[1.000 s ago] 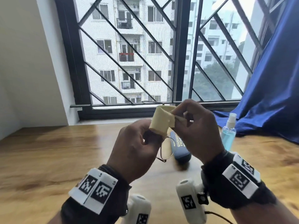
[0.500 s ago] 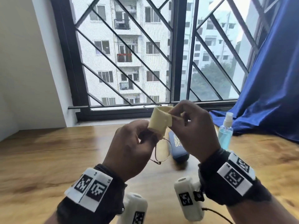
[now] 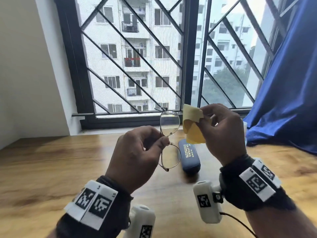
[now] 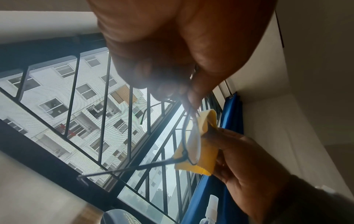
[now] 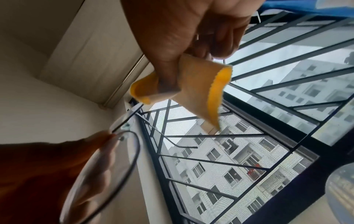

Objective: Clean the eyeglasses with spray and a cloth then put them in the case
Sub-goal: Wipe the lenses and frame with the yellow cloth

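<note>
Left hand [image 3: 135, 157] pinches the glasses [image 3: 169, 140] at the bridge so lenses stay clear; right hand [image 3: 223, 133] pinches the cloth [image 3: 193, 127] beside them, ready to wipe.

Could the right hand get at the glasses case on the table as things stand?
Probably yes, though not freely: the case lies closed on the table, just below the right hand, nothing between them. But that hand pinches the yellow cloth, so it is occupied.

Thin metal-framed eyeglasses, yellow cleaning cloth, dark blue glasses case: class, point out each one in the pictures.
Thin metal-framed eyeglasses [image 3: 170, 123]: head view, on the upper lens.
Yellow cleaning cloth [image 3: 193, 133]: head view, on its hanging fold.
Dark blue glasses case [image 3: 189, 156]: head view, on its lid.
</note>
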Available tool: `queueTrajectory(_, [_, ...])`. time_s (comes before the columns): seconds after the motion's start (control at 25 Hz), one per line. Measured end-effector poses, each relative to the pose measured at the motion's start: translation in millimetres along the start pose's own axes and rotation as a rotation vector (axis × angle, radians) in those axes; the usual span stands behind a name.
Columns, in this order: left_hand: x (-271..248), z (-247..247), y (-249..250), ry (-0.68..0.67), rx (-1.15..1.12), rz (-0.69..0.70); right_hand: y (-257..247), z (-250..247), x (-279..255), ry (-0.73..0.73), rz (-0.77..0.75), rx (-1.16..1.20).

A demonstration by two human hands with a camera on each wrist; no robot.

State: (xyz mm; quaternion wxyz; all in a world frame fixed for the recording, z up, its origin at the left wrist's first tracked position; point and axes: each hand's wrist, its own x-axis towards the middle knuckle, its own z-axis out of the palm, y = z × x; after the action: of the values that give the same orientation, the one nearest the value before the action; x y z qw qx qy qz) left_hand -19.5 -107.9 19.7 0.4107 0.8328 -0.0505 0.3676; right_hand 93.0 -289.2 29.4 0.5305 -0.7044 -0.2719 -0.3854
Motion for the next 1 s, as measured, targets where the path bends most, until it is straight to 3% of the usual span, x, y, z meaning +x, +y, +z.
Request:
queueTrajectory(0.12, [0.4,-0.6,1.0,0.024,-0.058,-0.009,1.0,3.0,-1.6,-0.036,0.245,0.212])
queueTrajectory(0.2, [1.4,-1.0,-0.7,-0.002,-0.123,-0.020,-7.5,7.8,-5.5,-0.236,0.543,0.485])
queueTrajectory(0.28, [0.5,0.2,0.4,-0.071,-0.220,-0.042,-12.3,11.7,-10.4,-0.464,0.701,0.642])
queueTrajectory(0.36, [-1.7,2.3,4.7,-0.153,-0.334,-0.053,-18.0,14.2,-14.2,-0.579,0.695,0.788])
queueTrajectory(0.56, [-4.6,7.6,9.0,-0.245,-0.509,-0.077,-18.9,17.4,-18.4,-0.600,0.651,1.028])
queueTrajectory(0.8, [-4.5,6.2,12.1,-0.281,-0.587,-0.129,-10.0,21.7,-21.7,-0.659,0.642,1.036])
queueTrajectory(1.0, [-6.3,11.4,7.8,-0.297,-0.563,-0.161,-5.6,19.7,-18.9,-0.584,0.590,1.065])
